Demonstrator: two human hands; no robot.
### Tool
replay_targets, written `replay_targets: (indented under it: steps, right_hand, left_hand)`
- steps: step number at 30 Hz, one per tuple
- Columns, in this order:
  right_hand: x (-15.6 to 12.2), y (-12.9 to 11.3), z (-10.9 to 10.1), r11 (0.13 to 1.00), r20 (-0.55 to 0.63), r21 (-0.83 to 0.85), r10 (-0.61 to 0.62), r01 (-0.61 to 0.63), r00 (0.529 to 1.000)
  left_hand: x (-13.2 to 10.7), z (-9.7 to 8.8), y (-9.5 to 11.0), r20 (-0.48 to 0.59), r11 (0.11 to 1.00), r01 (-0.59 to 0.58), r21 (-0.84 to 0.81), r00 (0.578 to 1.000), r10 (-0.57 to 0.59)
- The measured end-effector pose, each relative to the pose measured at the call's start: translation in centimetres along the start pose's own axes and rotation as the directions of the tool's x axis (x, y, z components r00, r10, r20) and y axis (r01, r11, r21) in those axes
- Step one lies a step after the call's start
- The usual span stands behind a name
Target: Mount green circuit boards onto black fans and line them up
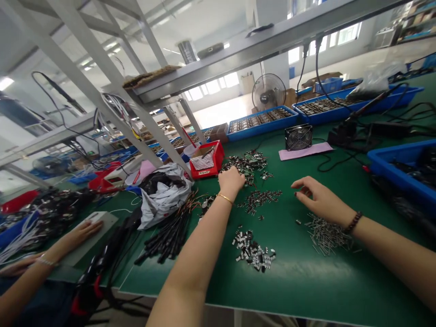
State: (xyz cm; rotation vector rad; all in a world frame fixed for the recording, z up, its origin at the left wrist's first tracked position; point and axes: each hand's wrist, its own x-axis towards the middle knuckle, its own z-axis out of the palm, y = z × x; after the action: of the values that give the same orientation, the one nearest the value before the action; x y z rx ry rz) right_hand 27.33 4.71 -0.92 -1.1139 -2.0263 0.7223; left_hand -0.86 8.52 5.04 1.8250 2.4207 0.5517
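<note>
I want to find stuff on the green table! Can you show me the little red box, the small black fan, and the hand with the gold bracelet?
Red box [208, 171]: head view, on its front wall.
Small black fan [298, 136]: head view, on its grille.
Left hand [230, 179]: head view, on the back of the hand.

No text, label, brand or number can be read anywhere in the view. A slip of paper [202, 162] lying in the red bin [218, 156] carries dark print, but it is too small and blurred to make out.
</note>
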Motion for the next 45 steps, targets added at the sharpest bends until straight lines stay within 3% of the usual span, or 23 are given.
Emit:
replay_targets:
  steps: [3, 8, 12, 15, 18, 22, 27, 32, 38, 45]
  right_hand:
    - [-0.8, -0.8, 0.5, 0.998, 0.108, -0.061, 0.009, -0.003, 0.994]
    - [-0.9, -3.2, 3.1, 0.990, 0.313, -0.137, 0.015, 0.030, 0.950]
    - [0.4, -4.7, 6.8, 0.981, 0.366, -0.194, 0.044, 0.030, 0.930]
    - [1.2, -5.0, 8.8, 0.977, 0.341, -0.212, 0.048, 0.027, 0.939]
    - [1.6, -4.6, 8.9, 0.982, 0.298, -0.187, 0.035, 0.022, 0.954]
    - [1.8, -3.8, 6.4, 0.996, 0.206, -0.088, 0.022, -0.004, 0.978]
    - [1.7, -3.6, 4.2, 0.997, 0.069, 0.037, -0.073, 0.070, 0.995]
    - [1.2, -3.6, 4.7, 0.991, -0.018, 0.087, -0.105, 0.106, 0.994]
    - [1.3, -3.4, 4.9, 0.987, -0.031, 0.093, -0.125, 0.128, 0.992]
    - [1.1, -3.6, 5.5, 0.987, -0.042, 0.016, -0.162, 0.163, 0.986]
  left_hand:
    - [-1.2, -1.0, -0.5, -0.087, 0.958, -0.052, -0.284, 0.996, 0.028]
    - [-4.5, -0.9, -1.5, -0.110, 0.716, -0.126, -0.687, 0.992, 0.069]
    - [-7.0, 0.0, -2.4, -0.065, 0.549, -0.112, -0.828, 0.992, 0.105]
    - [-7.8, 0.6, -2.9, -0.028, 0.481, -0.081, -0.873, 0.993, 0.117]
    - [-8.1, 1.1, -3.1, 0.022, 0.458, -0.044, -0.888, 0.990, 0.139]
    - [-8.8, 1.9, -2.6, 0.101, 0.477, -0.005, -0.879, 0.975, 0.196]
    - [-9.9, 2.8, -1.4, 0.158, 0.518, 0.015, -0.856, 0.960, 0.233]
    - [-10.4, 3.1, -0.7, 0.207, 0.532, 0.050, -0.845, 0.949, 0.239]
    - [-10.4, 3.0, -0.5, 0.214, 0.517, 0.076, -0.852, 0.954, 0.212]
    - [-10.2, 3.5, -0.6, 0.255, 0.398, 0.157, -0.904, 0.945, 0.207]
